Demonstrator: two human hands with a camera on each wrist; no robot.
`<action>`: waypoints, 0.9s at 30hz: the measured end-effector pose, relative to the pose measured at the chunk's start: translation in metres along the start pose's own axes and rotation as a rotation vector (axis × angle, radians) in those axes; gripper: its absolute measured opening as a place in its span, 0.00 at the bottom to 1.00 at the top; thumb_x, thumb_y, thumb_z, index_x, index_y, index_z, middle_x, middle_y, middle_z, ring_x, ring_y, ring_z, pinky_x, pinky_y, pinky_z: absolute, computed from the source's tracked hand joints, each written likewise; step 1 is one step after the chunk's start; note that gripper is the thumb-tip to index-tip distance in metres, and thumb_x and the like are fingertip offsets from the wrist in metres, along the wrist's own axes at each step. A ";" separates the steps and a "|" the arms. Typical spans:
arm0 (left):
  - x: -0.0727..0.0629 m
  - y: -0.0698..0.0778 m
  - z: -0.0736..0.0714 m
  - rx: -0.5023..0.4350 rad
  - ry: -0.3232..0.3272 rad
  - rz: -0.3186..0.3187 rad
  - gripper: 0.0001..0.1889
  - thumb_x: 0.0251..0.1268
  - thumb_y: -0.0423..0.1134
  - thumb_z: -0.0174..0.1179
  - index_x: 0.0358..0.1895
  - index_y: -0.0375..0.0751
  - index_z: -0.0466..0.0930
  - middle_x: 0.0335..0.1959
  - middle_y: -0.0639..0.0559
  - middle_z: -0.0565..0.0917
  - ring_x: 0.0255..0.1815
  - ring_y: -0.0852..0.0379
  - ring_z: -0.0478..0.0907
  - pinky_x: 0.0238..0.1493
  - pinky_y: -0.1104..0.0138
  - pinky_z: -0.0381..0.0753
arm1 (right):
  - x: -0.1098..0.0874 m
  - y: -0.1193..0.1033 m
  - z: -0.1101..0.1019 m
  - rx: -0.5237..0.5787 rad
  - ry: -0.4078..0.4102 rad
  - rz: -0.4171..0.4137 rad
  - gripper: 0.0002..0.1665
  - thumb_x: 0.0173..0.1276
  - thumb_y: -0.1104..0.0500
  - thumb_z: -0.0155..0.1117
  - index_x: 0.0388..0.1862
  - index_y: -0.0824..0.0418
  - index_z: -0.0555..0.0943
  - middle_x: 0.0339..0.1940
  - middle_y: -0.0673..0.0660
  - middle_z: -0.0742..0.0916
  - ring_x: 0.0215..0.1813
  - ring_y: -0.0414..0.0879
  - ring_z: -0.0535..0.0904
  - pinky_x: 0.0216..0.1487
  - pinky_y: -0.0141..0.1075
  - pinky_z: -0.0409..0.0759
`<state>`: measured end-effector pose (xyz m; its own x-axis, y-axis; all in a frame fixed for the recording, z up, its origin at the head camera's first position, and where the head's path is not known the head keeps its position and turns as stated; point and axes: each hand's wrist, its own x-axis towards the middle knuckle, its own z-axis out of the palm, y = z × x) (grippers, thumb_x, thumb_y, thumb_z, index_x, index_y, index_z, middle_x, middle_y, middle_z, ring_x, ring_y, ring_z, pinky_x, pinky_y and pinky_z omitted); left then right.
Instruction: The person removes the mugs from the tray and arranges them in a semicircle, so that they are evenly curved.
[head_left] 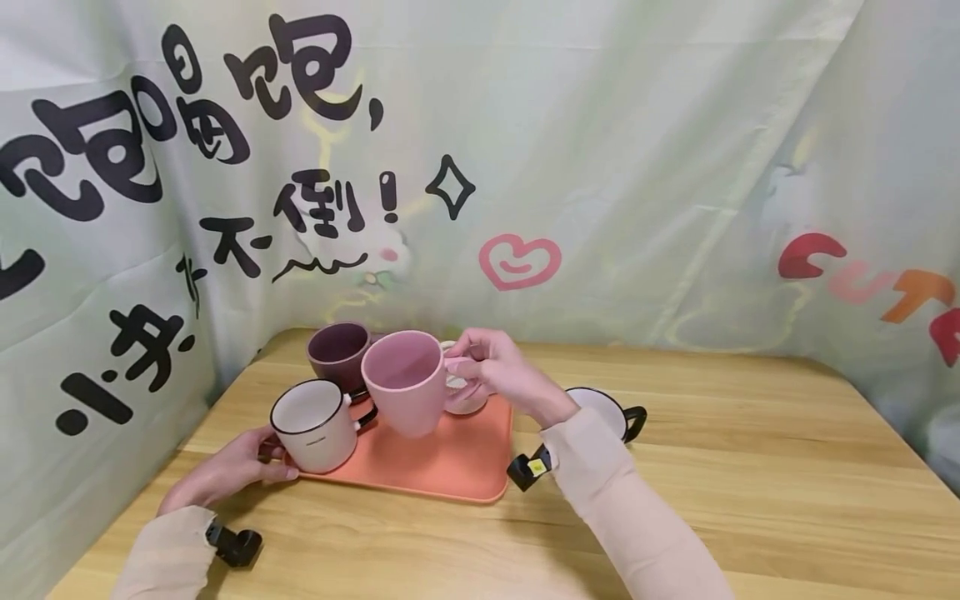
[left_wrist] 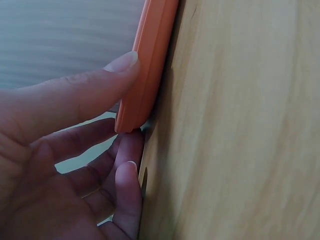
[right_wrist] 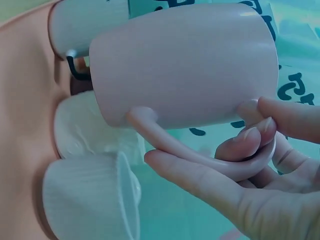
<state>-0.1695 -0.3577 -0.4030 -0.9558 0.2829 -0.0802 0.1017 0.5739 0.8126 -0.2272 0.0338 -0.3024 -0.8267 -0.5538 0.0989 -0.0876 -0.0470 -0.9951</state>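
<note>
My right hand [head_left: 498,375] grips the handle of a pink mug [head_left: 405,383], holding it upright over the orange tray [head_left: 450,467]. In the right wrist view the fingers curl through the handle of the pink mug [right_wrist: 185,65]. My left hand [head_left: 232,462] holds the tray's front left corner. The left wrist view shows its thumb on the tray rim [left_wrist: 145,65] and fingers around the corner. Beside that hand, a white mug [head_left: 315,433] with black rim and handle stands on the tray. Behind it is a dark purple mug [head_left: 337,350]. A white cup [head_left: 467,402] is partly hidden by the pink mug.
Right of the tray, a white mug [head_left: 600,408] with black rim and handle stands on the wooden table [head_left: 750,467], partly covered by my right forearm. Two white cups, one ribbed [right_wrist: 85,200], show in the right wrist view. A printed curtain [head_left: 600,167] hangs behind.
</note>
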 end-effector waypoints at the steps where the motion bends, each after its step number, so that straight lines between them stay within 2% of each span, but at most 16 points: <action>1: 0.001 0.000 0.000 0.001 -0.001 -0.002 0.22 0.59 0.27 0.70 0.51 0.20 0.71 0.40 0.45 0.78 0.43 0.50 0.74 0.42 0.68 0.75 | -0.001 -0.002 -0.003 -0.005 0.012 0.005 0.02 0.72 0.73 0.58 0.40 0.74 0.76 0.37 0.62 0.84 0.40 0.74 0.84 0.43 0.59 0.83; 7: 0.000 0.003 0.000 0.013 -0.007 -0.020 0.21 0.59 0.28 0.70 0.50 0.21 0.71 0.39 0.46 0.77 0.42 0.50 0.74 0.42 0.67 0.74 | -0.008 -0.009 -0.016 -0.040 0.046 -0.008 0.04 0.73 0.71 0.59 0.42 0.73 0.76 0.35 0.62 0.84 0.37 0.68 0.87 0.35 0.46 0.86; 13: 0.001 0.005 0.000 0.026 -0.003 -0.032 0.22 0.60 0.27 0.70 0.52 0.20 0.71 0.40 0.46 0.78 0.43 0.49 0.74 0.42 0.67 0.74 | -0.016 -0.017 -0.029 -0.034 0.072 -0.022 0.05 0.72 0.71 0.59 0.42 0.75 0.75 0.36 0.64 0.84 0.35 0.65 0.87 0.37 0.49 0.86; 22: 0.001 0.005 0.000 0.003 -0.013 -0.030 0.21 0.60 0.27 0.70 0.51 0.20 0.71 0.40 0.46 0.77 0.43 0.49 0.73 0.41 0.67 0.74 | -0.027 -0.021 -0.049 -0.059 0.102 -0.041 0.05 0.73 0.71 0.58 0.43 0.74 0.75 0.35 0.61 0.82 0.38 0.68 0.87 0.46 0.55 0.84; 27: 0.001 0.004 0.000 -0.010 -0.017 -0.023 0.21 0.60 0.27 0.70 0.51 0.20 0.71 0.40 0.45 0.77 0.43 0.49 0.73 0.40 0.67 0.74 | -0.031 -0.022 -0.060 -0.067 0.137 -0.057 0.06 0.74 0.71 0.57 0.45 0.76 0.74 0.33 0.59 0.80 0.37 0.66 0.87 0.45 0.53 0.84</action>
<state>-0.1705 -0.3553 -0.3997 -0.9530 0.2827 -0.1092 0.0764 0.5728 0.8161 -0.2328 0.1026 -0.2828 -0.8871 -0.4330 0.1600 -0.1696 -0.0167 -0.9854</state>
